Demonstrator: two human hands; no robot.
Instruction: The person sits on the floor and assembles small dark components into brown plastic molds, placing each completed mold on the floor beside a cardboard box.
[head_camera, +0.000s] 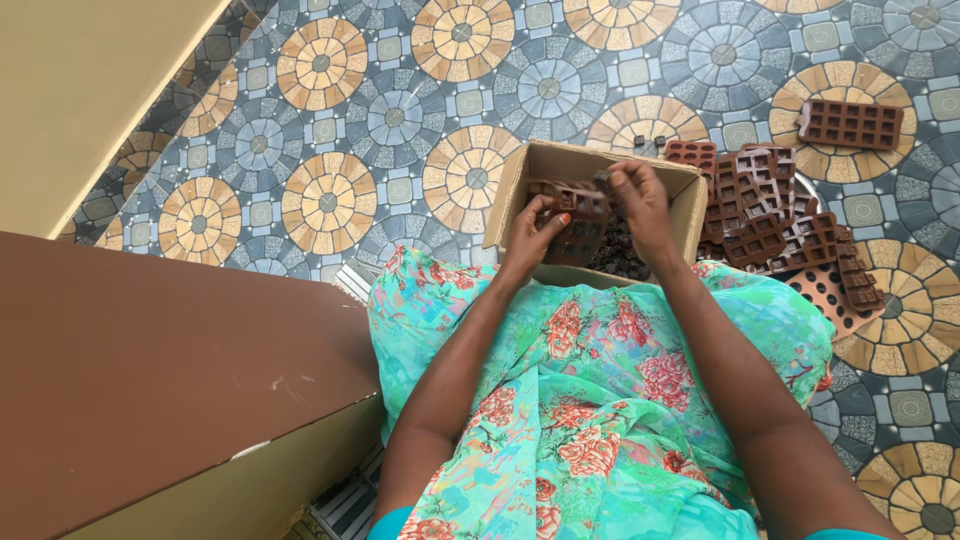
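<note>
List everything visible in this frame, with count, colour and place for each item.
Cardboard box: one, tan, open, on the floor in front of the knees.
Small dark pieces: many, dark brown, loose inside the box.
Held mould: one, brown, gridded, over the box between both hands.
Mould pile: several, brown, stacked on the floor right of the box; exact count unclear.
Single mould: one, brown, alone on the floor at upper right.
Floor: tiled in blue-grey and tan circles.
Brown panel: one, at lower left.
Dress: turquoise with red flowers, over the lap.
Left hand: grips the mould's left end.
Right hand: pinches the mould's right end.
</note>
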